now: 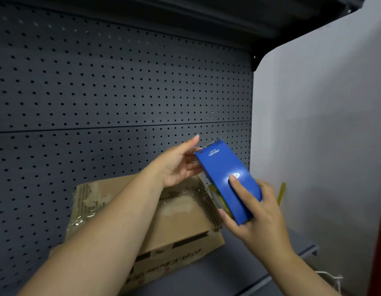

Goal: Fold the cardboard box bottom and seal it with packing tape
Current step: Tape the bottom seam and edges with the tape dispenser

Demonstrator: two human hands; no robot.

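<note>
above the cardboard box (176, 218), tape dispenser (227, 180) angled up-left

Glossy blue plastic tape dispenser (228, 180), white lettering. Brown corrugated cardboard box (178, 223), black print, torn paler patches. Dark grey perforated metal back panel (121, 86), regular black dot grid. Pale grey wall (324, 124).

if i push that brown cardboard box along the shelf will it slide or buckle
The brown cardboard box probably slides easily, since it rests flat on the smooth dark metal shelf. Its top looks weak: torn patches expose corrugation, so pressing there may buckle it. It seems light, though its contents are hidden.
</note>
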